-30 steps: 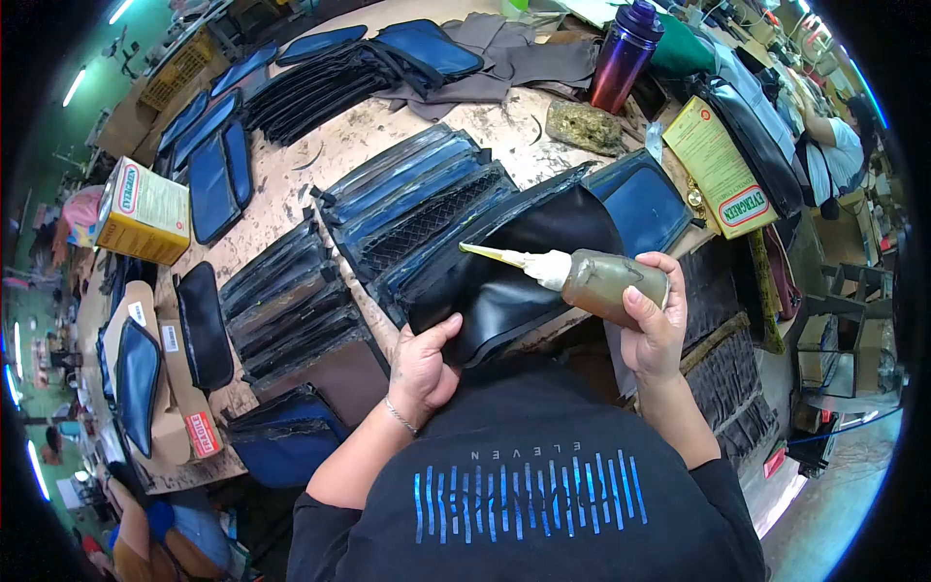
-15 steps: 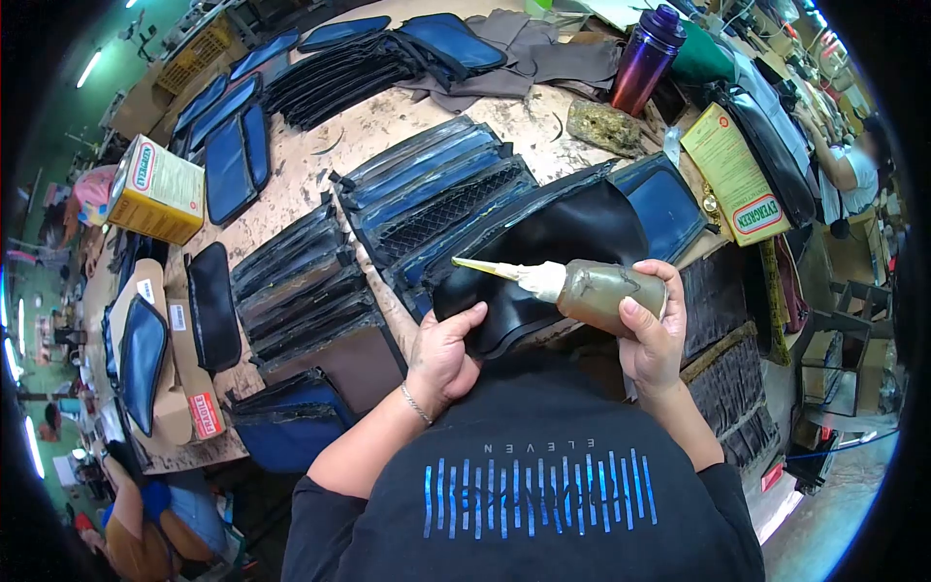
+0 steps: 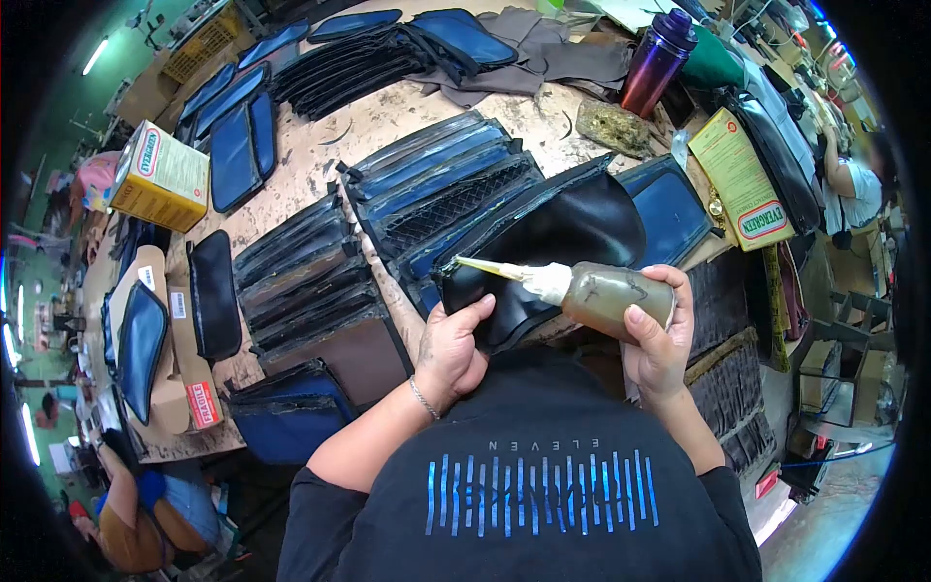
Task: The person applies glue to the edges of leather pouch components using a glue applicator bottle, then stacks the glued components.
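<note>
In the head view, my left hand (image 3: 453, 351) grips the lower left end of a black leather panel (image 3: 582, 218), thumb on top. My right hand (image 3: 661, 335) is wrapped around a squeeze bottle (image 3: 613, 299) of cloudy brownish liquid, held nearly level. Its narrow yellowish nozzle (image 3: 485, 266) points left, with the tip at the panel's left edge; whether it touches cannot be made out. Beneath the panel's far side lie overlapping rows of blue and black pieces (image 3: 441, 189) with rough dark edges.
Yellow cans stand at left (image 3: 160, 179) and right (image 3: 742, 179). A purple bottle (image 3: 659, 58) and a crusted lump (image 3: 613, 129) are at the back. Black-edged pieces (image 3: 344, 73) are stacked far left. Other people sit at the left and right edges.
The view has shifted slightly. The bottle and both hands have moved a little to the right in the picture, with the nozzle tip still at the panel's left edge.
</note>
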A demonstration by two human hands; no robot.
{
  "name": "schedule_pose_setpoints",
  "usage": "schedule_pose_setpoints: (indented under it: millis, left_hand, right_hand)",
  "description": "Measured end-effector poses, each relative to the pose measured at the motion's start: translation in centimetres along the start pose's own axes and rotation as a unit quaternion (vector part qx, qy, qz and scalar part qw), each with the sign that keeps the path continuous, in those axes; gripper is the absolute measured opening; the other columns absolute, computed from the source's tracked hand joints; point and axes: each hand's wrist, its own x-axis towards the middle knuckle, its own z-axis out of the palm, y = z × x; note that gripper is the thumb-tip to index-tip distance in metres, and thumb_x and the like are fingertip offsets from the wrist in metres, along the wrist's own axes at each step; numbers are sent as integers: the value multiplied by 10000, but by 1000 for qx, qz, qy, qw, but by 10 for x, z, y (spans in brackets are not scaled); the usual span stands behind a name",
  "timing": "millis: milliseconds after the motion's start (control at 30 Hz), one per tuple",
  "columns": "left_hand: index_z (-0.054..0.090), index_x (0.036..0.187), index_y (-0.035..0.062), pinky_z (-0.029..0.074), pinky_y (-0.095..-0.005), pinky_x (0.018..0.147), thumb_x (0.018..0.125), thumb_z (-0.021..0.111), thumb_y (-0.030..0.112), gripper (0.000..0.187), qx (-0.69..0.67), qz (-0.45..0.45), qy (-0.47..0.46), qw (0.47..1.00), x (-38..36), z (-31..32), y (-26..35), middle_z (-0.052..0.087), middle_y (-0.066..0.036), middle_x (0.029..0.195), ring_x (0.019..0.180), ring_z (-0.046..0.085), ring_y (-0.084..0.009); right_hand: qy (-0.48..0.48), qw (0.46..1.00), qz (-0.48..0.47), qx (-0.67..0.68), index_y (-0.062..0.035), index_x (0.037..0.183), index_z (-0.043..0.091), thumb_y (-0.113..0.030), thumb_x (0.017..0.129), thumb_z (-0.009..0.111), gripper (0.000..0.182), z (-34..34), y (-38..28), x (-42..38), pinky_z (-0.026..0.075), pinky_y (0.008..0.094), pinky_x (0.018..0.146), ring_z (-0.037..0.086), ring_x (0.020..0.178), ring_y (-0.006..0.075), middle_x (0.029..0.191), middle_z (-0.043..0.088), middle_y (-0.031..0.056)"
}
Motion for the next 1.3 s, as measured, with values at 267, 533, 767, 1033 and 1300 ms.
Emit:
schedule_pose_setpoints:
  millis: [267, 533, 767, 1033, 1300]
  left_hand:
    - [496, 1068, 12, 430, -410, 844, 801, 454, -7, 271, 17, -5, 6, 1000, 8, -20, -6, 547, -127, 1038, 939, 544, -254]
    - [516, 1068, 30, 436, -388, 814, 788, 475, 17, 283, 20, 120, 37, 992, -13, -22, 20, 558, -98, 1037, 925, 549, -246]
    - [525, 1005, -28, 428, -352, 827, 822, 432, 151, 272, -37, 97, -21, 994, -24, -73, 40, 585, -125, 974, 892, 567, -250]
    - [549, 975, -16, 467, -356, 796, 765, 446, 156, 290, -45, 153, -9, 987, -28, -72, 32, 595, -117, 967, 883, 583, -245]
    - [545, 1010, 6, 493, -312, 684, 799, 459, 139, 264, 11, 227, 119, 967, -23, -25, 26, 594, -109, 955, 837, 589, -216]
  right_hand:
    - [0, 993, 56, 107, -55, 1051, 407, -81, 724, 616, 390, 2, -9, 1, 428, 293, 780, 528, 879, 169, 972, 525, 87]
    - [179, 959, -5, 220, -109, 941, 539, -259, 740, 585, 255, -97, -32, 72, 421, 319, 619, 539, 795, 183, 916, 574, 35]
    - [177, 984, 2, 8, -70, 1004, 431, -36, 639, 654, 429, -114, 27, 142, 453, 270, 629, 486, 772, 143, 848, 458, 50]
    - [161, 767, -195, -589, -84, 866, 500, -192, 608, 649, 317, -106, 79, 197, 340, 403, 865, 378, 1030, 309, 1003, 440, 101]
    - [-270, 944, 39, -184, -40, 1071, 482, -376, 748, 596, 480, -48, -5, 115, 447, 291, 700, 517, 839, 165, 961, 513, 91]
